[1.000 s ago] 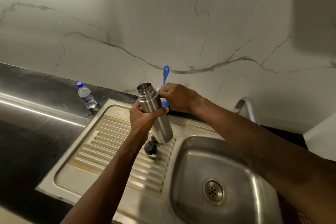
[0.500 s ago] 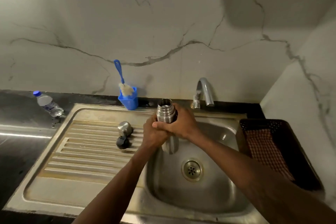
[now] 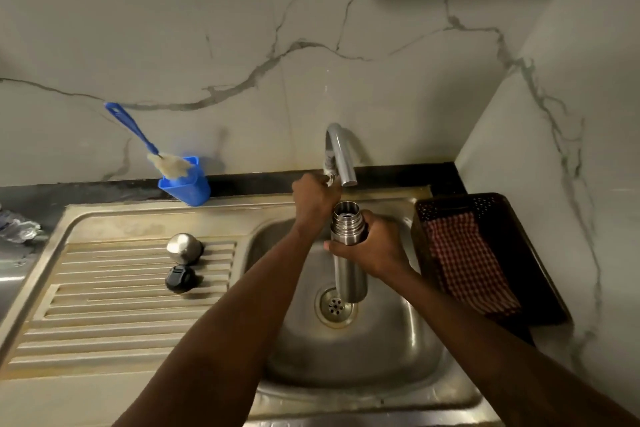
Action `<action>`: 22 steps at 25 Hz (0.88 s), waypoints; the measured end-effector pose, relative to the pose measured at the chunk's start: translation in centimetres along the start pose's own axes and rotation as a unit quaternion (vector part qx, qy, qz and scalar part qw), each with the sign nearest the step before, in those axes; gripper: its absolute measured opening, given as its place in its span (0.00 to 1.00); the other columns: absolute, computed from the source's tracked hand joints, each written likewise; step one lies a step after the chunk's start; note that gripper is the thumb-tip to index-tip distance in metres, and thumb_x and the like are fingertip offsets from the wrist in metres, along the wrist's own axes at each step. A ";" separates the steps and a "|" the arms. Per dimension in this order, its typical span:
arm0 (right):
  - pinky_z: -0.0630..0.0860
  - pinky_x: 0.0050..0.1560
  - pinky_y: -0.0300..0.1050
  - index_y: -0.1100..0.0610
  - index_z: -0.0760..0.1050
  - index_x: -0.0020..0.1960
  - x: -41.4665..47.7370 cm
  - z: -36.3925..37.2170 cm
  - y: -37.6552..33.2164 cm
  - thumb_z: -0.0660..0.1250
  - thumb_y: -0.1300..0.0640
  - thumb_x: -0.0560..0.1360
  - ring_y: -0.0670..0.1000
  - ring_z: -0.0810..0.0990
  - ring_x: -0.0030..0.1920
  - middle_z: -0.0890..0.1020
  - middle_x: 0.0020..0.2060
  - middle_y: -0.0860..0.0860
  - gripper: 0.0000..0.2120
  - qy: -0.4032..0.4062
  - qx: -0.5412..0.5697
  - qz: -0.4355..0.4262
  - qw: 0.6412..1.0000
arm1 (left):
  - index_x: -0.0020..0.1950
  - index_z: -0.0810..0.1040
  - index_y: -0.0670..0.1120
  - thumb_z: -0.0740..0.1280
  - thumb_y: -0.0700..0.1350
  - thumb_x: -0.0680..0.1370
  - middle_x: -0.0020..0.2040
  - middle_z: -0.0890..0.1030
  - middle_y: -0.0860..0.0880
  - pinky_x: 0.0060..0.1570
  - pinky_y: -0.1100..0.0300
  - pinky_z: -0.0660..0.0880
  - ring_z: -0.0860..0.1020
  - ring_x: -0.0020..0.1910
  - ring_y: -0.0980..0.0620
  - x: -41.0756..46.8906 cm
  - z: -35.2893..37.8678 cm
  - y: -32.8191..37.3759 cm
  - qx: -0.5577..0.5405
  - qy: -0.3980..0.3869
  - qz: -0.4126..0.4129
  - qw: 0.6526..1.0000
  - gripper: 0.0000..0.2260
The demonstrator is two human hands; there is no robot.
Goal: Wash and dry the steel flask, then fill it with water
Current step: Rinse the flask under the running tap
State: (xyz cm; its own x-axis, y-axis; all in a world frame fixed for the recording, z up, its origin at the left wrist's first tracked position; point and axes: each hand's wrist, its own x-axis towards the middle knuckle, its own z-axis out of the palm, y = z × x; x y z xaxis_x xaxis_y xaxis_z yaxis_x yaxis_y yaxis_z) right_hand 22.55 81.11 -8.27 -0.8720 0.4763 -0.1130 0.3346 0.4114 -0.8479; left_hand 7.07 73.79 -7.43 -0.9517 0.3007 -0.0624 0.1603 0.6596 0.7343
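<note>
The open steel flask (image 3: 348,253) stands upright over the sink basin (image 3: 398,350), its mouth just below the tap spout (image 3: 341,156). My right hand (image 3: 375,248) grips the flask around its upper body. My left hand (image 3: 313,201) reaches to the tap's small lever at the base of the spout and holds it. No water is seen running. The flask's steel cup lid (image 3: 183,248) and black stopper (image 3: 180,279) lie on the ribbed drainboard (image 3: 114,305) to the left.
A blue bottle brush (image 3: 138,135) leans in a blue holder (image 3: 187,182) against the marble wall. A dark basket (image 3: 519,246) with a red checked cloth (image 3: 467,260) sits right of the sink. A plastic bottle (image 3: 17,225) lies at the far left.
My left hand let go of the flask and moved up to the tap lever. My right hand kept the flask and shifted it right, under the spout.
</note>
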 end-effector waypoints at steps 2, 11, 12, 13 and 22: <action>0.83 0.47 0.43 0.43 0.79 0.51 0.7 -0.1 1.0 0.85 0.43 0.59 0.40 0.84 0.44 0.86 0.43 0.42 0.25 0.000 0.007 0.010 1.000 | 0.44 0.86 0.38 0.76 0.50 0.77 0.38 0.84 0.44 0.41 0.56 0.74 0.80 0.39 0.43 0.8 1.6 0.6 -0.009 -0.001 -0.019 1.000 0.14; 0.84 0.50 0.50 0.48 0.80 0.55 2.3 0.9 2.8 0.82 0.34 0.57 0.42 0.85 0.45 0.86 0.44 0.43 0.32 0.005 -0.001 0.046 0.999 | 0.38 0.83 0.44 0.73 0.59 0.79 0.34 0.86 0.45 0.47 0.46 0.86 0.87 0.36 0.46 3.4 3.2 -4.6 -0.199 -0.036 -0.219 0.955 0.20; 0.84 0.50 0.50 0.48 0.80 0.56 2.3 1.0 2.8 0.82 0.34 0.57 0.42 0.84 0.45 0.86 0.45 0.43 0.32 0.002 -0.006 0.046 0.999 | 0.39 0.83 0.46 0.72 0.63 0.78 0.36 0.87 0.45 0.48 0.46 0.85 0.87 0.37 0.46 3.0 3.3 -5.2 -0.187 -0.046 -0.222 0.956 0.21; 0.84 0.51 0.50 0.48 0.79 0.57 2.3 1.3 2.9 0.81 0.34 0.58 0.42 0.84 0.46 0.86 0.46 0.43 0.33 -0.003 -0.007 0.046 0.999 | 0.41 0.83 0.47 0.70 0.66 0.77 0.38 0.87 0.46 0.51 0.45 0.85 0.87 0.40 0.46 2.1 3.2 -5.5 -0.176 -0.057 -0.222 0.957 0.22; 0.78 0.62 0.54 0.44 0.46 0.83 3.8 2.1 0.7 0.69 0.42 0.80 0.54 0.80 0.60 0.74 0.70 0.53 0.42 -0.092 0.134 0.160 0.974 | 0.68 0.79 0.48 0.54 0.66 0.84 0.58 0.85 0.40 0.55 0.47 0.82 0.86 0.54 0.43 -7.3 2.4 -5.1 -0.457 -0.269 -0.232 0.816 0.27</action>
State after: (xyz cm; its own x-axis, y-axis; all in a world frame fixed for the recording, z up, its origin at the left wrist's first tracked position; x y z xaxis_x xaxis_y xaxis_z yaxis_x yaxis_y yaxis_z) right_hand 18.69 81.60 -10.40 -0.7958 0.3894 -0.4638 0.5162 0.0358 -0.8557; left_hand 13.78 69.86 -12.32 -0.5624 0.5862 -0.5832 -0.6800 0.0734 0.7295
